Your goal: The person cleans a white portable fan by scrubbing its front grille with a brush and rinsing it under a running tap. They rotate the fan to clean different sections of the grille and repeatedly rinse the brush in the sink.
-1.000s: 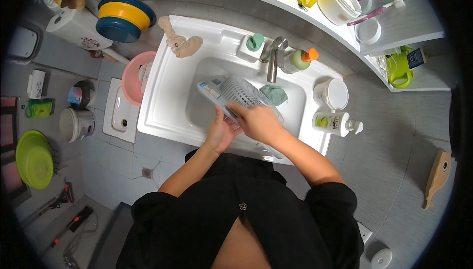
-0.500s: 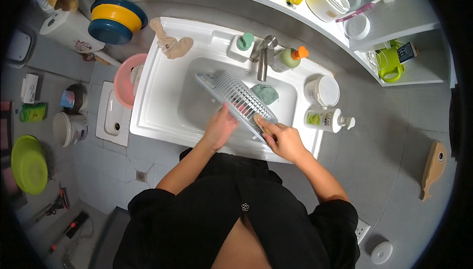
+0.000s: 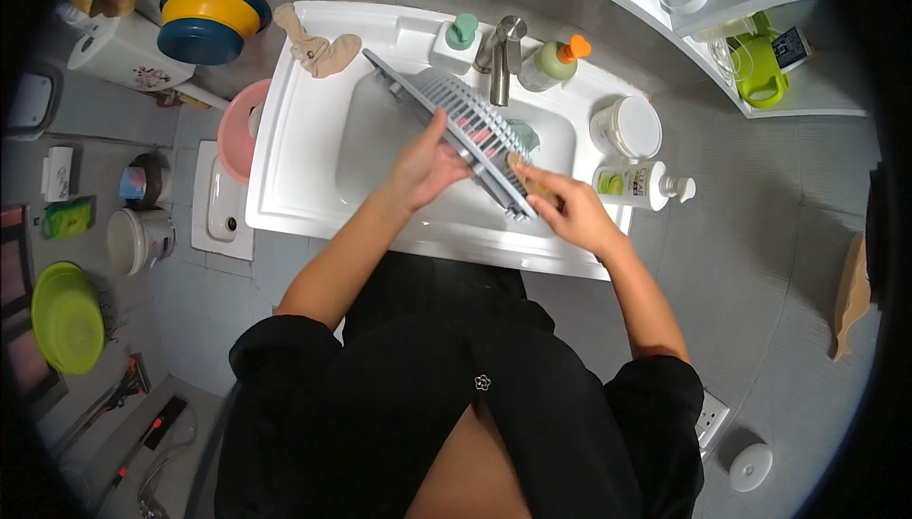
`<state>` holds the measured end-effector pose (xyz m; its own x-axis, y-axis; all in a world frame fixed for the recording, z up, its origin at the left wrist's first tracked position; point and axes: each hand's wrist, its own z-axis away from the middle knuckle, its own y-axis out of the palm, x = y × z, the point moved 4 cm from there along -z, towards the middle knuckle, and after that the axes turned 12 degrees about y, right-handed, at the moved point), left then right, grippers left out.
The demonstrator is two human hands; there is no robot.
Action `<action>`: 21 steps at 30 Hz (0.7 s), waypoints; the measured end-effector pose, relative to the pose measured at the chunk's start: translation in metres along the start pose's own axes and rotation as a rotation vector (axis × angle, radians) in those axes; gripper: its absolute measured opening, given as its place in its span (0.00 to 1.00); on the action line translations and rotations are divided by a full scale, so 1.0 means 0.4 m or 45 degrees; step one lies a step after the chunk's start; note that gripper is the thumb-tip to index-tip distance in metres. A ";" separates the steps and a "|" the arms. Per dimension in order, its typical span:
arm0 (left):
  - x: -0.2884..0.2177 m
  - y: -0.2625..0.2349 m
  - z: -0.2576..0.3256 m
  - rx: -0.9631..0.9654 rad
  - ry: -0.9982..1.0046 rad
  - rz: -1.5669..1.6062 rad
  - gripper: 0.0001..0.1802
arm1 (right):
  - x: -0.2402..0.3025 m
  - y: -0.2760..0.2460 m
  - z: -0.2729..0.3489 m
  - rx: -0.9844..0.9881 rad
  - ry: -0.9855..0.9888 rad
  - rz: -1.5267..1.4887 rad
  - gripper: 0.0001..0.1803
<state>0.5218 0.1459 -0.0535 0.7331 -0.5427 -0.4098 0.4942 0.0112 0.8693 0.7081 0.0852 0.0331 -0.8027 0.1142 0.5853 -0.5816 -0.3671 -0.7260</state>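
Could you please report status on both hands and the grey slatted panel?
Left hand gripping grey slatted panel; right hand at its lower right end. Panel tilted over sink. Green cloth beyond, partly hidden.

I have a white sink (image 3: 304, 158) under my camera, with the faucet (image 3: 502, 58) on its back ledge. Just left of the faucet I see a soap bottle (image 3: 454, 52); well left of it, a crumpled beige cloth (image 3: 328, 56). Just right stands a green bottle (image 3: 546, 69); farther right, a white tub (image 3: 627, 128) and a pump bottle (image 3: 631, 184). In front, a green cloth (image 3: 524, 135) lies in the basin (image 3: 366, 139).
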 end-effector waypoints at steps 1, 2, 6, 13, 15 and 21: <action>-0.020 0.015 -0.003 0.008 -0.005 0.060 0.25 | 0.026 -0.019 -0.003 -0.004 0.073 -0.060 0.23; -0.034 0.018 -0.013 0.016 -0.001 0.052 0.23 | 0.020 -0.024 -0.009 -0.045 0.062 -0.182 0.23; -0.079 0.031 -0.046 -0.042 -0.007 0.061 0.18 | -0.016 -0.044 -0.030 -0.131 0.084 -0.436 0.23; -0.055 0.000 0.010 -0.055 0.121 0.028 0.20 | -0.066 -0.085 -0.016 -0.164 0.208 -0.811 0.25; -0.019 -0.011 0.079 -0.051 0.183 0.014 0.21 | -0.089 -0.072 -0.014 -0.124 0.211 -0.760 0.25; 0.052 -0.014 0.196 -0.074 0.139 -0.087 0.23 | 0.028 -0.030 -0.023 -0.132 0.205 -0.360 0.24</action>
<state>0.4976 0.0685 -0.0454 0.7418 -0.4493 -0.4979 0.5685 0.0276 0.8222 0.7050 0.0992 0.0449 -0.6133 0.3454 0.7104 -0.7880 -0.2051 -0.5805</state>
